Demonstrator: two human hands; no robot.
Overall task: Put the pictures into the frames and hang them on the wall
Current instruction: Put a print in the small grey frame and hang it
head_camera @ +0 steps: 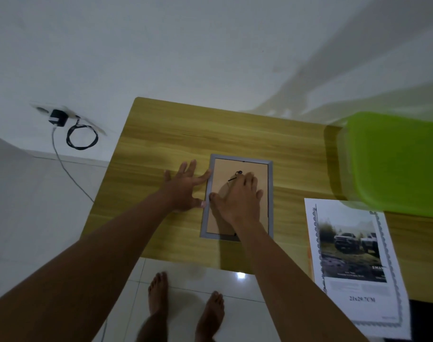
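A grey picture frame point(270, 193) lies face down on the wooden table point(161, 144), its brown backing board point(222, 174) and a small black hanger facing up. My right hand point(237, 198) lies flat on the backing board, fingers spread, thumb at the frame's left edge. My left hand point(185, 188) rests on the table beside the frame, its fingers straight, with index finger and thumb touching the frame's left rim. A printed picture of trucks point(353, 250) with a decorative border lies on the table's right side and overhangs the near edge.
A translucent green plastic container point(393, 164) stands at the table's right, behind the print. On the left wall hang a black adapter point(58, 118) and a coiled cable point(82, 137). My bare feet point(183, 307) stand on white floor tiles at the table's near edge.
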